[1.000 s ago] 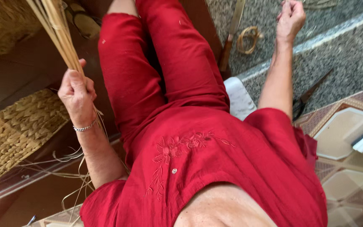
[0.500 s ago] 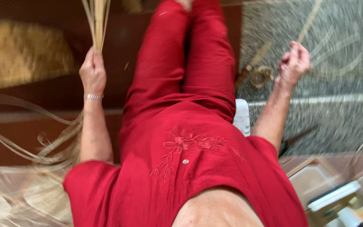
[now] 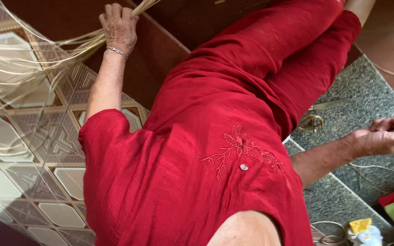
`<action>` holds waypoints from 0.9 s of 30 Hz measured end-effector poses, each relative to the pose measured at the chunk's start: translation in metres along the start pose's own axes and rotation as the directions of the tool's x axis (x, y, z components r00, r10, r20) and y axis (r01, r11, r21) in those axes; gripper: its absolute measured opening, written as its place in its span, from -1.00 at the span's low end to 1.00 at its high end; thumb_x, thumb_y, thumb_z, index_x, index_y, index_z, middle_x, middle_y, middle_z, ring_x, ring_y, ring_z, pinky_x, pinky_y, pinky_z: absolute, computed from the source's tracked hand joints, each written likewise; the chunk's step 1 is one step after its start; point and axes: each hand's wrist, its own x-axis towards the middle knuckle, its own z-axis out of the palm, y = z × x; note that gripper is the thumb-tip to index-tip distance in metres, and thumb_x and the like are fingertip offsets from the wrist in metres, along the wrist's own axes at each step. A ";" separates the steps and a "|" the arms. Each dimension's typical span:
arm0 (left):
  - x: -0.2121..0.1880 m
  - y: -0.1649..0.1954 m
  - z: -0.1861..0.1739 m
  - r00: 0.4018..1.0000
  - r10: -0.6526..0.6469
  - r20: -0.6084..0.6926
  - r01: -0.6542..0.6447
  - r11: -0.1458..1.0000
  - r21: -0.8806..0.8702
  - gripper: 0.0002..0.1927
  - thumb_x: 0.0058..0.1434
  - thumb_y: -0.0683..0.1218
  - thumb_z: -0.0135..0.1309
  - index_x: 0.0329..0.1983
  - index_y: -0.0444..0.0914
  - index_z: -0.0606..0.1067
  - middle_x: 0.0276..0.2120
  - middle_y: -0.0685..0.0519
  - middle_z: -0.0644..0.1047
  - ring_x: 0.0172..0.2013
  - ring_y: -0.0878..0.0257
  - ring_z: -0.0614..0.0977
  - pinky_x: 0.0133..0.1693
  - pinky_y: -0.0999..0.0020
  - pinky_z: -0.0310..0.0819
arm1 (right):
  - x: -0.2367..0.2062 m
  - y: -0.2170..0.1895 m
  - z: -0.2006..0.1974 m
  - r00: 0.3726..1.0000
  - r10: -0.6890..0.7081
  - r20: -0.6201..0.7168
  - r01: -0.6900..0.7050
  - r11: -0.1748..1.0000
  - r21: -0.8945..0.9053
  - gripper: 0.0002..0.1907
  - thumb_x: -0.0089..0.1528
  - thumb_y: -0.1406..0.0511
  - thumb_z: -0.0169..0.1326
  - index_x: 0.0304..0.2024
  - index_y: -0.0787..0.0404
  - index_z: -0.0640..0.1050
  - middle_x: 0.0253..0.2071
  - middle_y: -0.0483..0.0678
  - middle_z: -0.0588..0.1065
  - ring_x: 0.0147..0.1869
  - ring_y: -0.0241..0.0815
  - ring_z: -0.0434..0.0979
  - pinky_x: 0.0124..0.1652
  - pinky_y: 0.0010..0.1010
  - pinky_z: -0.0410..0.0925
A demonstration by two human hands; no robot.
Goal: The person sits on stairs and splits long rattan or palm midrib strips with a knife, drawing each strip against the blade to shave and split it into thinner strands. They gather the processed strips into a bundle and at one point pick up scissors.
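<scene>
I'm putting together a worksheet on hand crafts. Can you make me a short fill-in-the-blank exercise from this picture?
1. The left hand grips a bundle of pale ____ strands.
2. The bracelet sits on the ____ wrist.
3. The person's shirt and trousers are ____.
4. The right hand is above the speckled ____ stone surface.

Missing words: straw; left; red; grey
</scene>
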 end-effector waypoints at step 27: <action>0.077 0.203 -0.220 0.609 0.526 -0.594 -0.743 0.640 -0.194 -0.62 0.51 -0.08 0.18 0.33 -0.17 0.45 0.37 -0.10 0.33 0.40 -0.04 0.35 0.49 -0.23 -0.15 | -0.124 -0.110 0.195 0.611 -0.422 0.670 0.639 0.763 -0.102 -0.89 0.44 0.53 0.07 -0.02 0.35 0.59 -0.36 0.03 0.51 -0.37 -0.24 0.51 -0.39 -0.47 0.33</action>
